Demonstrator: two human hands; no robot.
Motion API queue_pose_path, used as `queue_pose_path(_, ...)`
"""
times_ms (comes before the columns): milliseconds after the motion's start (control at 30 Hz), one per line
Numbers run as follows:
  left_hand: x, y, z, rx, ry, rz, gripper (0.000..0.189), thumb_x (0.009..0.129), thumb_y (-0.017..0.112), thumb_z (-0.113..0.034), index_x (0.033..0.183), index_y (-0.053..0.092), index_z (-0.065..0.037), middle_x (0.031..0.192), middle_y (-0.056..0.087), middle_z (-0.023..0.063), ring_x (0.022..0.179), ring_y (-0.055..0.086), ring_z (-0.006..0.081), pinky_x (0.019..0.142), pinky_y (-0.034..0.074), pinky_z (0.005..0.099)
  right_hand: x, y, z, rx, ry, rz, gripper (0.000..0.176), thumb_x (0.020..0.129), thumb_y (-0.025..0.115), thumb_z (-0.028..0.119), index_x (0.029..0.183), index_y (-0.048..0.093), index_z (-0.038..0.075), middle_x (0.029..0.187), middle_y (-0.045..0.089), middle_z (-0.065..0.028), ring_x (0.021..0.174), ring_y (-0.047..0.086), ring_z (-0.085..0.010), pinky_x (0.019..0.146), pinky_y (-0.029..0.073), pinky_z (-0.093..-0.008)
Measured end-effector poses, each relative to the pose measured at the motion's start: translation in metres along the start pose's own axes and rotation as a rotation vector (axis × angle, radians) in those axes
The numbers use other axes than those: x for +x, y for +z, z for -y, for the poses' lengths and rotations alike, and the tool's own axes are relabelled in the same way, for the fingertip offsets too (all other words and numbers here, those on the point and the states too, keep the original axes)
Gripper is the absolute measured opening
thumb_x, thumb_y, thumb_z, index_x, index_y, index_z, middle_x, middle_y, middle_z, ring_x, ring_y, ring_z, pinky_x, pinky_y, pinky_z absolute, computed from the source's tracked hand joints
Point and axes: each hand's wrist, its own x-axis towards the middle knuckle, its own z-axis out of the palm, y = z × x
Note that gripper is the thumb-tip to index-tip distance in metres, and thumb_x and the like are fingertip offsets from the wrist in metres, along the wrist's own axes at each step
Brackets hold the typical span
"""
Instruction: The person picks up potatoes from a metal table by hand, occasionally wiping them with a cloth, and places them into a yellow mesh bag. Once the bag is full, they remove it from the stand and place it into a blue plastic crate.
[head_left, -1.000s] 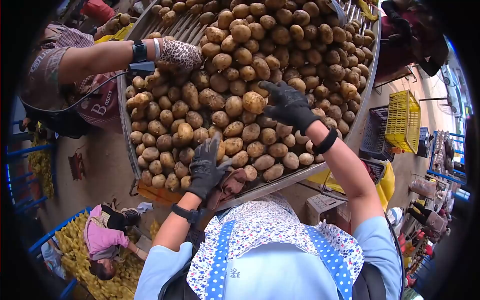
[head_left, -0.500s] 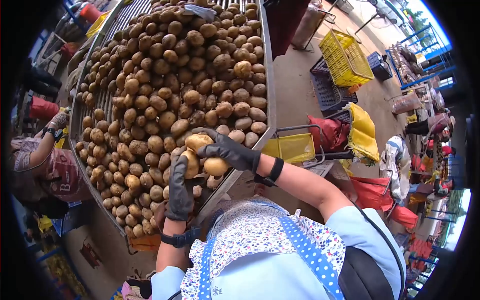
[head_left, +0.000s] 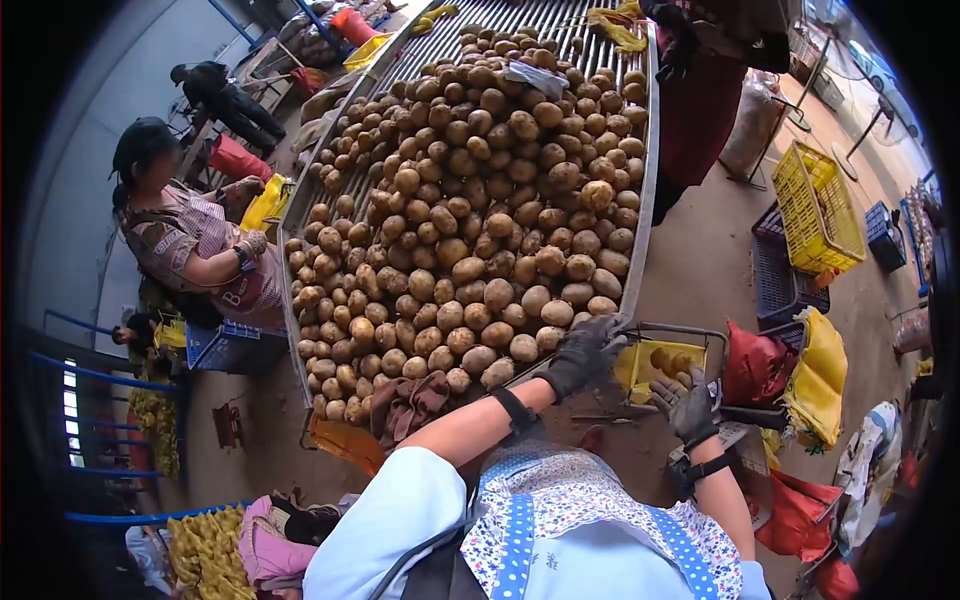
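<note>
Potatoes, loose, two lots. First lot: at least two potatoes (head_left: 675, 360) in a yellow basket (head_left: 632, 372), lying between the gloved hands, just beyond the fingertips of the right hand (head_left: 688, 408) and to the right of the left hand (head_left: 585, 352); right hand nearer; long axes too small to tell. Second lot: a broad potato pile (head_left: 470, 240), forward and left of the left hand, its nearest potatoes just beside that glove. Right hand: fingers spread, released, at the basket's near side. Left hand: over the near right corner of the slatted sorting table (head_left: 642, 215), fingers extended and blurred; whether anything sits beneath the palm, cannot tell. Edges: table rail, forward of the left hand; metal frame (head_left: 690, 327), around the basket; red bag (head_left: 757, 362), forward and right of the right hand; brown cloth (head_left: 405, 405), left of the left hand. Bare floor (head_left: 700, 250) shows beyond the basket, between rail and crates (head_left: 785, 275).
</note>
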Motion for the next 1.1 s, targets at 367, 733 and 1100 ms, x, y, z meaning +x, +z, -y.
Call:
queue_pose_path(367, -0.071, -0.247, 0.151, 0.383, -0.152, -0.07, 0.048, 0.089, 0.062, -0.024, 0.132, 0.052, -0.006, 0.132, 0.054, 0.0172, 0.125, 0.048, 0.0345, 0.107, 0.035, 0.0448, 0.068, 0.396, -0.054, -1.487, -1.374, 0.711, 0.037, 0.092, 0.055, 0.017, 0.127, 0.055, 0.006, 0.124, 0.061, -0.0123, 0.107, 0.062, -0.0251, 0.09, 0.05, -0.035)
queue_pose_path(733, 0.119, -0.312, 0.332, 0.341, -0.275, -0.182, 0.078, 0.084, 0.063, -0.034, 0.15, 0.027, -0.012, 0.153, 0.028, 0.0194, 0.144, 0.023, 0.0356, 0.118, 0.019, 0.0411, 0.269, 0.611, -0.103, -2.249, -1.804, 0.247, 0.026, 0.083, 0.049, 0.022, 0.101, 0.064, 0.012, 0.104, 0.063, -0.0102, 0.108, 0.055, -0.0259, 0.112, 0.027, -0.0479)
queue_pose_path(1100, 0.067, -0.324, 0.301, 0.206, -0.283, -0.188, 0.067, 0.085, 0.069, -0.027, 0.14, 0.04, -0.004, 0.136, 0.049, 0.0173, 0.127, 0.045, 0.0317, 0.111, 0.033, 0.0389, 0.218, 0.579, -0.115, -2.21, -1.733, 0.346, 0.023, 0.082, 0.053, 0.018, 0.095, 0.07, 0.011, 0.103, 0.064, -0.014, 0.105, 0.058, -0.0328, 0.109, 0.031, -0.0489)
